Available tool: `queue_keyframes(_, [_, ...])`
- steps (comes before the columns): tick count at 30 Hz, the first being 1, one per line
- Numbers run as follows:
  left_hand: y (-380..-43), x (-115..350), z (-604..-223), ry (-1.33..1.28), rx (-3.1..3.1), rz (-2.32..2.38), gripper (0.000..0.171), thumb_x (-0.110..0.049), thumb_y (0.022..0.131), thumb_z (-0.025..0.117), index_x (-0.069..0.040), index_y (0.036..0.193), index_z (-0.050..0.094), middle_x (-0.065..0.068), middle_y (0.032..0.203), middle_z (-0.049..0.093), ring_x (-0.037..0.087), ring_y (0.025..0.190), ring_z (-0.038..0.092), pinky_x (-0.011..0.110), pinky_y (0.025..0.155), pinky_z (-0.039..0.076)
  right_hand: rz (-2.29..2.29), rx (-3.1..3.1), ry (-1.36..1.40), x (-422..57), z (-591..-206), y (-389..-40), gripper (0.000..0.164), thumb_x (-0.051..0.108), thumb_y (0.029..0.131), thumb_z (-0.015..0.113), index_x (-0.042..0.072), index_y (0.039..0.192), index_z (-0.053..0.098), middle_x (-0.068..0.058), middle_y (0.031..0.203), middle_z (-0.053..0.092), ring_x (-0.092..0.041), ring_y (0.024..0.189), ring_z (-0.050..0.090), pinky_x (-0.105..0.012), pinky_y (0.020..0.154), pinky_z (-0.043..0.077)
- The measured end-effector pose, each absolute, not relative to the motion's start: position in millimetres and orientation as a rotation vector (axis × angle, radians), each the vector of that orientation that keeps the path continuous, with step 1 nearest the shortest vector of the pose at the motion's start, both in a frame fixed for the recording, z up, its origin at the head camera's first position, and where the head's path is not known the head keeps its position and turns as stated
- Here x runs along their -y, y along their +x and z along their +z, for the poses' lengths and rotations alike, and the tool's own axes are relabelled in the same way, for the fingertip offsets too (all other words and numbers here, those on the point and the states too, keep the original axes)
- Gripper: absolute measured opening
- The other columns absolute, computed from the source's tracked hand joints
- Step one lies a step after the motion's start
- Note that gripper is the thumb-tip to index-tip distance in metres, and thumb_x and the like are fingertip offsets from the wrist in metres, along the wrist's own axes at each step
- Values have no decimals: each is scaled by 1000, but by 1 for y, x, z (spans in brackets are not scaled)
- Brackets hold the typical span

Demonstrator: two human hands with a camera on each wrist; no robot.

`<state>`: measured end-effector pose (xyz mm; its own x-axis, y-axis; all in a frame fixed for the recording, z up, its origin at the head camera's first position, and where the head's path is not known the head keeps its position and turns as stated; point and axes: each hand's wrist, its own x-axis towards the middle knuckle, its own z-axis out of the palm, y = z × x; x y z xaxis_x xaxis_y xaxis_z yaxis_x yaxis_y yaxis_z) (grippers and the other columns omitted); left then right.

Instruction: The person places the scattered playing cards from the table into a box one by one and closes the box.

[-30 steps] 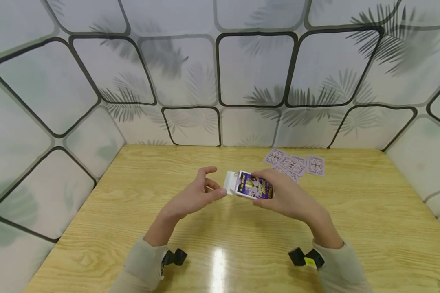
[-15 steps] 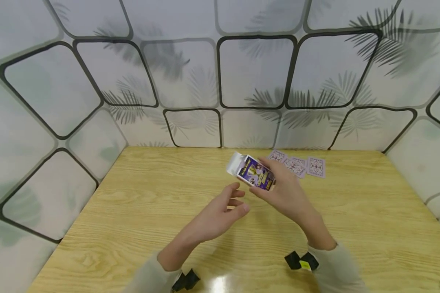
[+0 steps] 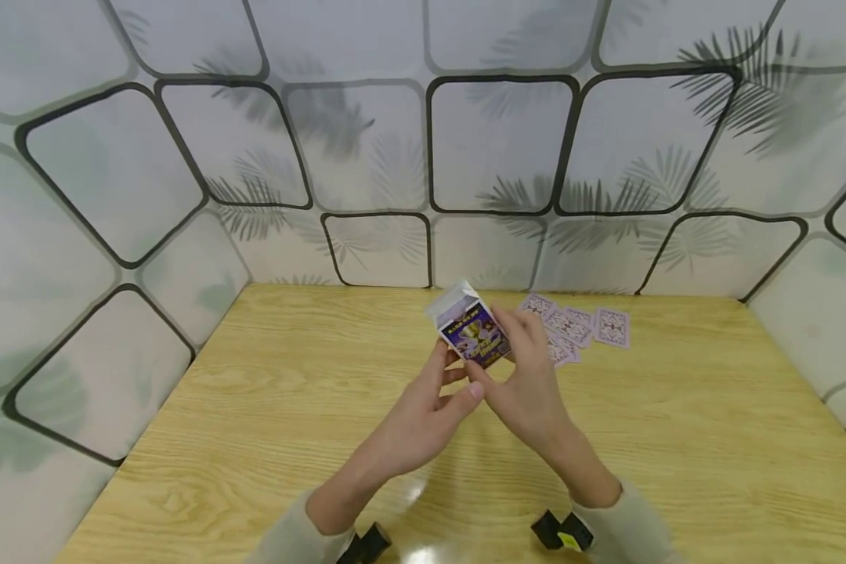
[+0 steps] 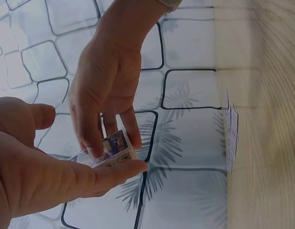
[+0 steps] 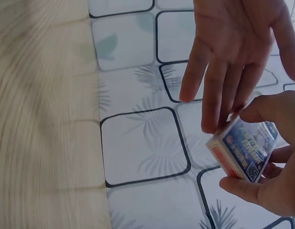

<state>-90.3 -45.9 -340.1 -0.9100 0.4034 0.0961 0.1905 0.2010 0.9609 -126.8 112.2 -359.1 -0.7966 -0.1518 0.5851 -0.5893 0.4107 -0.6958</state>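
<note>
We see the purple card box [image 3: 476,335] held above the middle of the bench [image 3: 275,407], its whitish flap [image 3: 454,301] standing open toward the far left. The right grip [image 3: 529,384] pinches the box; the left grip [image 3: 426,411] is released, extended fingers touching the box's near left side. We judge the opening done, and several patterned cards [image 3: 574,325] already lie at the far right. The flap is not yet closed; we cannot tell whether the box contains cards.
</note>
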Motion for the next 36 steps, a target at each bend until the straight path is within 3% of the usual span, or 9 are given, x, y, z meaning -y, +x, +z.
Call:
queue_keyframes(6, [-100,49,-344,483,-2334,1951,64,-27,96,55,-28,148,17,5,141,38,26,125,45,43,96,45,1683,2121,626,-97,-360,-116,60,-11,81,65,9,135,47,-15,127,40,-23,113,46,-38,83,53])
queue_keyframes(10, [-108,52,-350,393,-2379,2051,70,-24,93,61,-18,148,18,10,135,43,27,120,49,45,95,45,1895,2114,674,-86,-365,-108,66,-11,84,58,15,142,37,-9,136,38,-24,120,46,-38,94,47])
queue_keyframes(15, [-118,61,-355,284,-2455,2018,76,-26,90,66,-10,147,19,14,131,47,26,120,51,42,96,45,2034,2168,803,-76,-370,-99,78,-16,81,51,21,146,26,-2,147,32,-19,134,36,-37,102,41])
queue_keyframes(22, [-124,81,-349,294,-2619,1738,67,-32,86,69,-10,139,35,6,111,56,20,94,60,32,74,53,1993,2272,889,-76,-369,-93,72,-9,82,58,22,141,31,0,143,37,-17,133,39,-34,100,42])
queue_keyframes(28, [-124,96,-343,440,-2779,1439,71,-52,83,66,-12,136,40,1,104,53,16,83,55,32,66,49,1999,2320,896,-84,-367,-97,58,-3,87,59,17,137,37,-3,140,41,-22,122,50,-34,93,48])
queue_keyframes(36, [-123,102,-343,419,-2944,1092,84,-62,87,52,-7,146,28,8,122,45,17,87,50,30,69,45,1908,2427,790,-98,-366,-114,60,6,87,64,13,139,36,-8,133,47,-26,123,49,-38,97,45])
